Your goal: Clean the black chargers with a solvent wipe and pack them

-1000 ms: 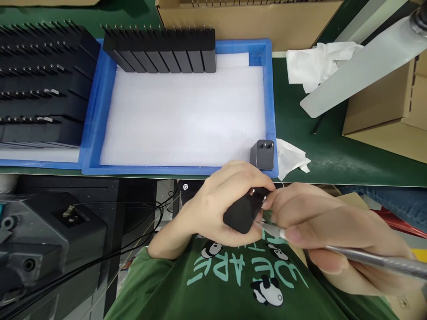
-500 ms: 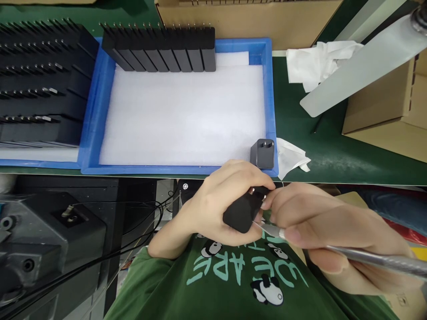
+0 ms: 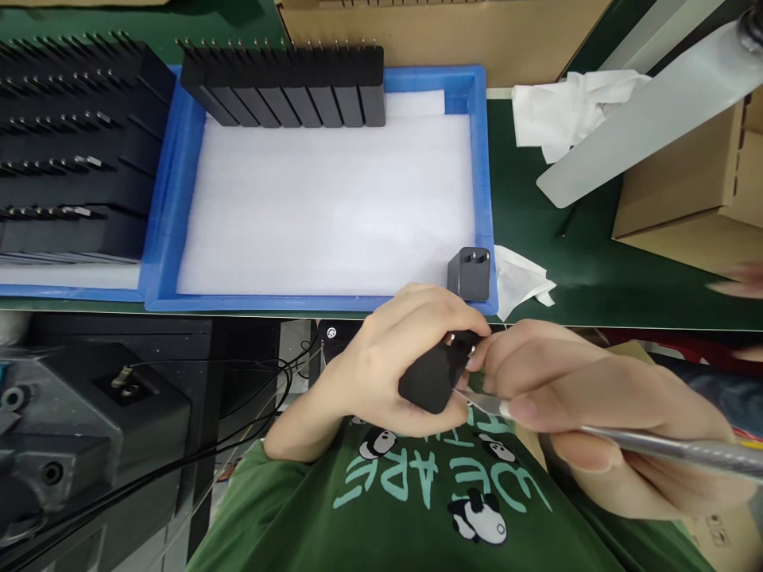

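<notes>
My left hand (image 3: pixel 411 349) is wrapped round a black power adapter (image 3: pixel 434 375), whose metal prongs point up and right. In my right hand (image 3: pixel 602 405) is a craft knife (image 3: pixel 661 446) with a silver knurled handle, gripped like a pen. The blade's tip meets the lower right edge of the adapter, and my right fingertips rest close to its prongs. Just above my left hand, another two-pronged adapter (image 3: pixel 470 274) stands in the lower right corner of a blue tray (image 3: pixel 322 303).
White foam lines the tray, with a row of adapters (image 3: pixel 286 87) along its back. More adapters (image 3: pixel 77 151) fill a second tray at left. Tissues (image 3: pixel 572 111), a pale flat arm (image 3: pixel 637 119) and a cardboard box (image 3: pixel 685 191) lie right. Another person's fingers (image 3: pixel 742 280) show at the right edge.
My right hand and the knife have shifted very slightly, the blade still at the adapter's edge. Another person's blurred fingers have come in at the right edge.
</notes>
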Available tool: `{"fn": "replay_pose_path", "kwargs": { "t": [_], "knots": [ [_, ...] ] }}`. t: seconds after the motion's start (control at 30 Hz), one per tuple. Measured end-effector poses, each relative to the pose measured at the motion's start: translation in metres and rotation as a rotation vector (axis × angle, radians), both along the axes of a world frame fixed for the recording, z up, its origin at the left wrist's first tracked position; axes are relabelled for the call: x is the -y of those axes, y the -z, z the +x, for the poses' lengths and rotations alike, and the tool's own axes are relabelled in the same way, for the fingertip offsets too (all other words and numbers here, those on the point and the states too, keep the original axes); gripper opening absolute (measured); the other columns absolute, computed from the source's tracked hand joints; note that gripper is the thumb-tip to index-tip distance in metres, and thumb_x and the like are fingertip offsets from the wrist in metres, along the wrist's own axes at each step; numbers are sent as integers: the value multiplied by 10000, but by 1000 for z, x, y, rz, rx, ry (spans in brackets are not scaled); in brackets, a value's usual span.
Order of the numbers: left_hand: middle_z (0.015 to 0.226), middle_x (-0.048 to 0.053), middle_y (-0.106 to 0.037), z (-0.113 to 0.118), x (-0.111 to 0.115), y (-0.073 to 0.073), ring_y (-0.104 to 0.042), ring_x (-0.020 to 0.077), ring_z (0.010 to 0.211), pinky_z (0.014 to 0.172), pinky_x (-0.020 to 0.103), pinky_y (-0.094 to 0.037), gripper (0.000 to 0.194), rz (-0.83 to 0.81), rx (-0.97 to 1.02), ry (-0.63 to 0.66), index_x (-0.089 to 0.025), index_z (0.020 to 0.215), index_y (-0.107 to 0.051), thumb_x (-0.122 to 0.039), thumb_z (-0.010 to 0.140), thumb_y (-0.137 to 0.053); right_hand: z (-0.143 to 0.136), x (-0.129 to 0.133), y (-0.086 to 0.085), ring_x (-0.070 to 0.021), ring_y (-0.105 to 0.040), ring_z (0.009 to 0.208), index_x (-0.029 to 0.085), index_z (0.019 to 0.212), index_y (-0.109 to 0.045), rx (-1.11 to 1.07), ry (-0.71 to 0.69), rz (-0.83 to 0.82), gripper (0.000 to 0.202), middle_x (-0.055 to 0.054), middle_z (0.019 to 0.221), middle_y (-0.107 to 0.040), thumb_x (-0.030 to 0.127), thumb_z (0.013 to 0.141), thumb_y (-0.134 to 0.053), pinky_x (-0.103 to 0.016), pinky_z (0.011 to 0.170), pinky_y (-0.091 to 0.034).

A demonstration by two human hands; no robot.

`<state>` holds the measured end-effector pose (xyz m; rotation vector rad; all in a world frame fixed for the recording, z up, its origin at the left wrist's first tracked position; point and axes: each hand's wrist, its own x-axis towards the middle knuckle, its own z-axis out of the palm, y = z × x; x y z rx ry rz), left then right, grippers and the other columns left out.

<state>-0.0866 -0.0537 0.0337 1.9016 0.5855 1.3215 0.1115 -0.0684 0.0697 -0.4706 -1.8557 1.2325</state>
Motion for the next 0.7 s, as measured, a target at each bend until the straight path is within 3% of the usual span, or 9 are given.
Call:
{"fn": "replay_pose_path", "kwargs": {
  "t": [0.07, 0.17, 0.37, 0.57, 0.7],
  "knots": [
    [810, 33, -675, 0, 0, 0, -669, 219, 799, 779, 420, -615, 494, -13, -9, -7, -153, 1110, -623, -51, 627, -621, -2, 0, 1, -158, -665, 911, 125, 1147, -623, -45, 54, -12, 191, -60, 843, -640, 208, 1001, -531, -346, 894, -604],
    [810, 14, -669, 0, 0, 0, -668, 216, 795, 783, 433, -622, 490, -16, -23, -8, -183, 1135, -612, -79, 656, -610, -3, -2, -2, -160, -681, 911, 121, 1128, -627, -15, 15, -18, 182, -50, 828, -637, 194, 999, -523, -338, 887, -616],
    [830, 38, -679, -2, -1, 1, -662, 220, 825, 794, 430, -620, 485, -1, -40, 6, -153, 1136, -610, -67, 658, -624, -5, -3, -4, -148, -686, 834, 129, 1073, -635, -18, 85, -25, 159, -38, 790, -631, 189, 1003, -505, -319, 828, -623],
    [810, 25, -676, -3, -1, 1, -658, 206, 830, 811, 419, -617, 481, 11, -61, 12, -138, 1130, -605, -50, 657, -620, 2, -4, -6, -172, -701, 918, 165, 1131, -644, 78, -30, -80, 178, -59, 852, -667, 218, 989, -551, -299, 864, -602],
    [821, 28, -679, -2, -1, 1, -667, 213, 806, 771, 424, -610, 505, 23, -33, -4, -155, 1131, -613, -33, 641, -602, -3, -1, -2, -160, -668, 802, 174, 1116, -660, -16, 115, -51, 176, -38, 802, -644, 230, 982, -561, -324, 832, -610]
  ]
}}
